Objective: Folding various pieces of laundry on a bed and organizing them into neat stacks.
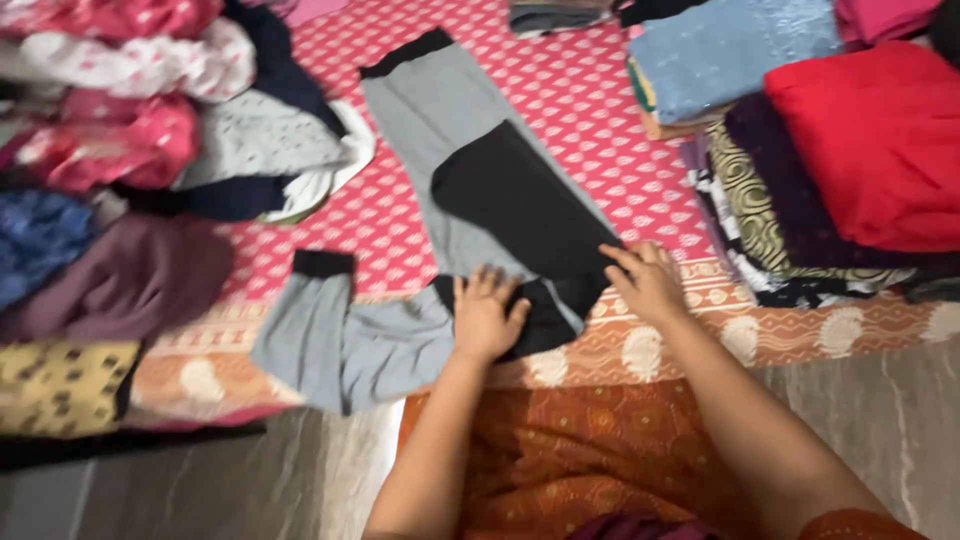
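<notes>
A grey garment with black panels and black cuffs (470, 190) lies spread on a red patterned sheet (590, 90). One leg runs toward the top of the view, and the other (330, 340) is bent off to the left. My left hand (486, 313) rests flat on the garment's lower middle with fingers spread. My right hand (646, 279) presses palm down on the garment's right edge, where the black panel ends. Neither hand grips anything.
A loose heap of unfolded clothes (130, 120) fills the left side. Stacked folded clothes, with a red piece (880, 140) on top, sit at the right. A blue folded piece (720, 50) lies at the back. Grey stone floor (880, 420) and my orange patterned lap (570, 460) are near.
</notes>
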